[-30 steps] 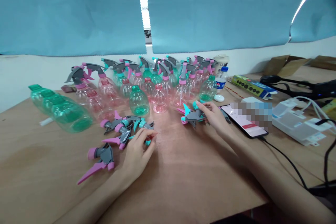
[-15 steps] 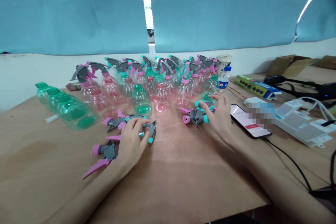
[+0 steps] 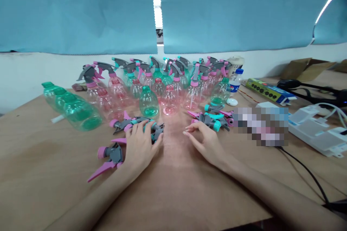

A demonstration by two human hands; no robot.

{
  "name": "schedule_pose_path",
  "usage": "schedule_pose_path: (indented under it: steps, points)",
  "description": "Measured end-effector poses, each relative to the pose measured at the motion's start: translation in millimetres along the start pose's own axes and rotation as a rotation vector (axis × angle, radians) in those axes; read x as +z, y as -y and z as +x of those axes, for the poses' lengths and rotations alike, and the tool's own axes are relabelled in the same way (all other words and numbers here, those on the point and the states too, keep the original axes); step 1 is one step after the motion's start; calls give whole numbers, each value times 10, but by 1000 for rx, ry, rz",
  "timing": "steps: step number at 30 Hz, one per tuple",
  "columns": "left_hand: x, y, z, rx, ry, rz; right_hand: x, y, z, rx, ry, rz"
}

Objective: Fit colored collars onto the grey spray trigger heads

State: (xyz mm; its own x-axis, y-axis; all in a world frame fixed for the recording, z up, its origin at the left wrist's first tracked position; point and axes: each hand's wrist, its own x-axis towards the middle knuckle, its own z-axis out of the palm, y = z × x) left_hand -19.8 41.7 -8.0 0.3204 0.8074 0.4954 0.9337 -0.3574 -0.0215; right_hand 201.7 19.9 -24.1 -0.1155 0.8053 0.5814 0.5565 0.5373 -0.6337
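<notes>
My left hand (image 3: 139, 148) lies spread over a pile of grey spray heads with teal and pink parts; its fingertips touch the teal-and-grey spray head (image 3: 156, 130), and part of the pile is hidden under the palm. By the left wrist rests a grey-and-pink spray head (image 3: 116, 154). My right hand (image 3: 207, 144) hovers low over the table, thumb and fingers apart with nothing between them. Just behind it is a second heap of spray heads (image 3: 213, 118). Farther back stand a green bottle (image 3: 148, 103) and a pink bottle (image 3: 170, 101), both without spray heads.
Many pink and green bottles, several topped with spray heads, fill the table's back. Green bottles (image 3: 78, 113) lie at the left. On the right are a Pepsi bottle (image 3: 235, 81), a power strip box (image 3: 271, 91), a clear plastic tray (image 3: 317, 130) and a black cable (image 3: 306, 173).
My right hand has moved left and nearer, off the right heap of spray heads. My left hand's fingers have spread over the left pile. The view has shifted slightly.
</notes>
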Motion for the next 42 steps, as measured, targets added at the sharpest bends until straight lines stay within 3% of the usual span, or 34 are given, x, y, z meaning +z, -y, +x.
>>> schedule_pose_path:
  steps: [4, 7, 12, 16, 23, 26, 31, 34, 38, 42]
  points:
    - [45, 49, 37, 6, 15, -30, 26, 16, -24, 54, 66, 52]
    - [41, 6, 24, 43, -59, -99, 53, 8, -42, 88, 95, 100]
    - [-60, -184, -79, 314, -224, -254, 79, -28, -46, 19, 143, 110]
    - [-146, -269, -156, 542, -210, -370, 71, -36, -27, -53, 241, 130]
    - [-93, -124, -150, 687, -220, -520, 41, 67, -36, -163, 278, 227]
    - [-91, -113, -144, 647, -212, -571, 43, 121, -66, -94, 256, 226]
    - [-127, -189, -154, 467, -241, -570, 38, 126, -63, 96, 83, 177]
    - [-107, -230, -166, 366, -92, -639, 49, 92, -53, 190, 86, 149]
    - [-69, -261, -176, 291, 172, -701, 81, 85, -70, 150, 167, 156]
    - [-63, -262, -174, 290, 245, -719, 91, 109, -87, 105, 205, 184]
